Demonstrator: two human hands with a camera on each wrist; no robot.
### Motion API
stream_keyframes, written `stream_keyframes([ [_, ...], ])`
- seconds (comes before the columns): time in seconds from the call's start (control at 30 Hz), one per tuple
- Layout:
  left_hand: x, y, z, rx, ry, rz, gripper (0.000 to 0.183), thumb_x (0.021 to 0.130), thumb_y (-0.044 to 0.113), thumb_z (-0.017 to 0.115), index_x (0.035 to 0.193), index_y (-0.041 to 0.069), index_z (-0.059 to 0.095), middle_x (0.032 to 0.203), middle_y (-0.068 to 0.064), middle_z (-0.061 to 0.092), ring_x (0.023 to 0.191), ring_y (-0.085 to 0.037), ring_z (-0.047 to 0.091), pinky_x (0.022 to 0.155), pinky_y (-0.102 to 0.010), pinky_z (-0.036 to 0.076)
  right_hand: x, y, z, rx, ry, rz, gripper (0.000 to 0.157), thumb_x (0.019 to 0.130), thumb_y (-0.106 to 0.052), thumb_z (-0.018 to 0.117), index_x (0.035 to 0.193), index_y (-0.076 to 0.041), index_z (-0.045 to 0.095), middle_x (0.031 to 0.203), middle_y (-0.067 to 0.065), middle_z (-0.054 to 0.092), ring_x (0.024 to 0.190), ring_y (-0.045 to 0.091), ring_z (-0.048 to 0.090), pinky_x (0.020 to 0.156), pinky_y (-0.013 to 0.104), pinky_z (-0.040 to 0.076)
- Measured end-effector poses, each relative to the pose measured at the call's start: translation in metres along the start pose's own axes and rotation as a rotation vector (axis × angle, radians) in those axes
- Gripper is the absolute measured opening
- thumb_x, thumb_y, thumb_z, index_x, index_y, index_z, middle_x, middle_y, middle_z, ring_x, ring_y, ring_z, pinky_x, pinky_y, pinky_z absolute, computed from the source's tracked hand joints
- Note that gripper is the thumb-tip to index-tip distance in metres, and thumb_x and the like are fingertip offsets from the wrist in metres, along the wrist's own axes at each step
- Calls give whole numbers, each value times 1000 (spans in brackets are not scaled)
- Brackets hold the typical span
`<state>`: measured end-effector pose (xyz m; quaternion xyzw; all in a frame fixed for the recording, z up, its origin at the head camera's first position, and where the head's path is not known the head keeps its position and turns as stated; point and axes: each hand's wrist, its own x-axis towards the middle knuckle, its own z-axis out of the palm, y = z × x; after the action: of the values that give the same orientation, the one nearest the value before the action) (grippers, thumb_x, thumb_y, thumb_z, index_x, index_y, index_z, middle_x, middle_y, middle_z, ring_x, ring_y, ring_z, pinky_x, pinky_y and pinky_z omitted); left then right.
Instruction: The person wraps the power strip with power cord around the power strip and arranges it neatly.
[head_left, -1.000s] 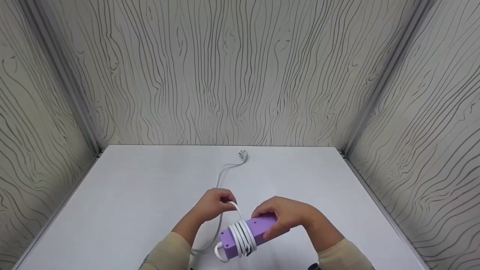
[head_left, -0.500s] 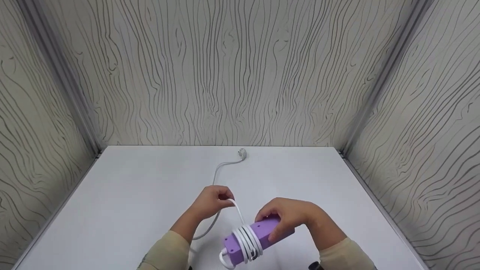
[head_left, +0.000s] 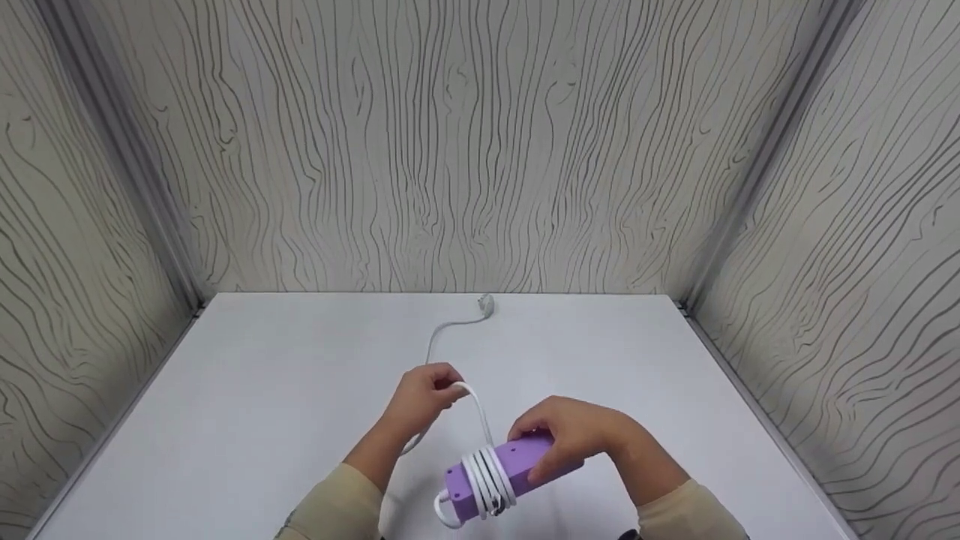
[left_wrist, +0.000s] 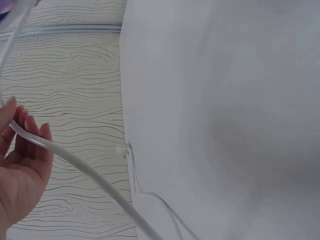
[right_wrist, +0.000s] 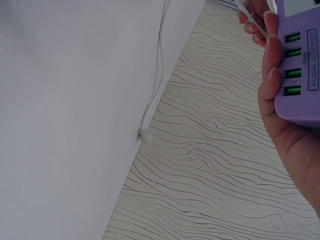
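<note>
A purple power strip [head_left: 521,457] is held above the table by my right hand [head_left: 577,435], whose fingers and thumb grip its right end. Several turns of white cord [head_left: 487,480] wrap its left half. Green USB ports [right_wrist: 293,73] show on its end in the right wrist view. My left hand [head_left: 421,397] pinches the cord up and to the left of the strip, and a short length arcs from those fingers to the wraps. The same pinch appears in the left wrist view, with the cord [left_wrist: 85,167] trailing from the hand [left_wrist: 25,170].
The cord's loose part runs over the white table [head_left: 262,375] to a plug [head_left: 486,305] near the back edge. Wood-grain patterned panels [head_left: 450,150] enclose the table at the back and both sides.
My left hand has moved slightly up and left, drawing out a longer span of cord from the strip. The strip shifted down and right, then slightly back. My right hand keeps its grip.
</note>
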<state>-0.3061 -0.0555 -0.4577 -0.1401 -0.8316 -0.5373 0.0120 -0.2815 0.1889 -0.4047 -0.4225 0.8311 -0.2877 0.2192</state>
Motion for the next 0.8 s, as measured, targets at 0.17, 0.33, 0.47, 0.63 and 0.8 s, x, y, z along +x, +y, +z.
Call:
stream_keyframes([
  [0.17,0,11,-1,25,92,-14,5,82,14,67,78,14,63,73,3,57,69,-13,52,62,-27,47,6,0,7,-192,124,60,31,66,-40,76,90,-23,67,77,-17,59,68,1,53,60,20,45],
  [0.33,-3,21,0,78,95,11,6,81,13,67,77,14,62,72,4,57,67,-12,51,60,-27,47,12,5,13,-333,221,135,34,65,-46,75,87,-22,65,74,-18,56,66,2,50,58,20,43],
  [0.47,-6,26,1,81,78,5,6,82,14,66,78,15,62,72,4,57,68,-12,51,62,-27,47,14,10,15,-375,302,205,37,65,-48,74,87,-20,65,74,-16,56,65,4,49,57,23,42],
  [0.63,-11,31,4,7,51,-33,4,83,17,66,81,14,64,76,2,59,71,-14,53,64,-28,48,17,15,16,-371,381,337,41,66,-50,72,92,-19,64,77,-13,57,68,8,50,60,29,43],
  [0.8,-15,32,8,-122,18,-80,13,87,21,62,87,9,66,77,-3,61,68,-16,56,64,-28,52,20,16,17,-343,466,451,46,67,-52,72,96,-17,63,79,-9,59,71,11,51,63,33,45],
])
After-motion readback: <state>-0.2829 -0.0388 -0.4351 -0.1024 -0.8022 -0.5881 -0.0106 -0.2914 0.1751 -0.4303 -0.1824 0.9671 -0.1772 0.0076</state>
